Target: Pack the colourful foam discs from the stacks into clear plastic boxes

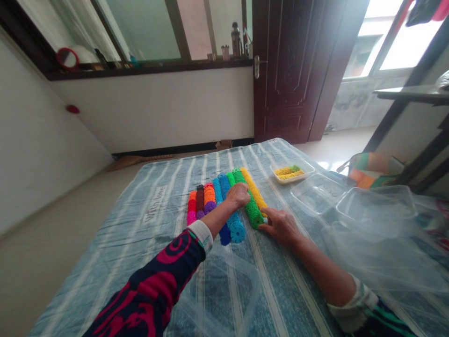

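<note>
Several rows of stacked plastic snowflake discs lie side by side on the bed. My left hand (239, 194) is closed, its fingers curled over the green row (253, 211) near the yellow one; its fingertips are hidden. At the near end of the yellow row (253, 187), my right hand (282, 225) has thumb and fingers bent around the discs, with a small pale patch between them. Left of the green row lie blue rows (237, 229), then shorter ones of orange and purple (209, 196), brown (200, 199), and red and pink (191, 208).
A clear tub (289, 173) with yellow and green discs stands at the back right. Empty clear containers (377, 210) and a lid (317, 194) lie on the right. Another transparent container (224, 292) sits in front, under my left arm. A striped sheet (140, 243) covers the bed.
</note>
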Demonstrator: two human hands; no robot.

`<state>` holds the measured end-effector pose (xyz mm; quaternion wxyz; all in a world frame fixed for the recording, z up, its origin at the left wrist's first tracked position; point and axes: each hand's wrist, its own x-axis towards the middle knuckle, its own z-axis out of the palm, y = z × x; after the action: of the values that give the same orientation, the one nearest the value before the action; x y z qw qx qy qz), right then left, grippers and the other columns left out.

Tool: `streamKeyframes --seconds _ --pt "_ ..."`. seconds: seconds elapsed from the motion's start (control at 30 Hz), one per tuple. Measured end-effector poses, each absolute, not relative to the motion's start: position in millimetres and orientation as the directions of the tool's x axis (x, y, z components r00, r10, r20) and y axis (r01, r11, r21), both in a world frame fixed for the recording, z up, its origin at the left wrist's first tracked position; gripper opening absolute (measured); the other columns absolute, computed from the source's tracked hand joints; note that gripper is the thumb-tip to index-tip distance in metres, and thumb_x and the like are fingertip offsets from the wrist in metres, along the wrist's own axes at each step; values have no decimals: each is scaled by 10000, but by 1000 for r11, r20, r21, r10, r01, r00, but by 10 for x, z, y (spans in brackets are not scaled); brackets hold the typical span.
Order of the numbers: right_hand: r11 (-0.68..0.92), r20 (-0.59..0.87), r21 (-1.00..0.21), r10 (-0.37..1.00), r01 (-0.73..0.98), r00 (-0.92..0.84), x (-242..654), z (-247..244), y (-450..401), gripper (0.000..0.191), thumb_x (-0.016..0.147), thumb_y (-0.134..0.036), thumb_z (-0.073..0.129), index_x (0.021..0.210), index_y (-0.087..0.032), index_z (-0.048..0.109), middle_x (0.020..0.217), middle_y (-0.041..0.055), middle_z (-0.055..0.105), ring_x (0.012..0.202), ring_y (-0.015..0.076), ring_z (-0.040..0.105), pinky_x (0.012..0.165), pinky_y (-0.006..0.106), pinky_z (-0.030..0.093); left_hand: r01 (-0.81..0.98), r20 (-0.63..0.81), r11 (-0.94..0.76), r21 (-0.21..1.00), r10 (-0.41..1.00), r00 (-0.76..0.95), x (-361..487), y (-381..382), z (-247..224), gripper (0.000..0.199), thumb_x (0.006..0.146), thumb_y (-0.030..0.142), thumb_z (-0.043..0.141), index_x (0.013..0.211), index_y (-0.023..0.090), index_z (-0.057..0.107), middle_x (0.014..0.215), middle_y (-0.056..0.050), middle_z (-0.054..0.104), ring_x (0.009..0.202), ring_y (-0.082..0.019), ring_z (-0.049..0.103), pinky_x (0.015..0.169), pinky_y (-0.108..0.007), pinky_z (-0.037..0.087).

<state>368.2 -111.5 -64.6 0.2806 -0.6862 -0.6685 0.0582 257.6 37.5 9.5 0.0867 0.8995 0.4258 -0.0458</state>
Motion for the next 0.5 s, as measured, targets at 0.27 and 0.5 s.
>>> streamKeyframes --seconds 0.27,0.5 --pt "51 296 -462 950 886 99 3671 -621 -1115 289 791 -307 700 1064 -221 659 841 30 702 752 188 632 717 294 413 791 -168 -598 132 773 612 2611 391 83 332 929 356 590 1202 169 574 1206 -85 598 1025 -224 616 859 -430 537" --pt "43 289 -464 951 885 105 3669 -614 -1116 319 788 -289 708 1093 -210 655 853 32 707 756 190 637 722 297 418 799 -193 -583 150 775 602 2623 392 87 334 928 357 592 1201 167 574 1204 -84 599 1021 -224 617 855 -428 538"
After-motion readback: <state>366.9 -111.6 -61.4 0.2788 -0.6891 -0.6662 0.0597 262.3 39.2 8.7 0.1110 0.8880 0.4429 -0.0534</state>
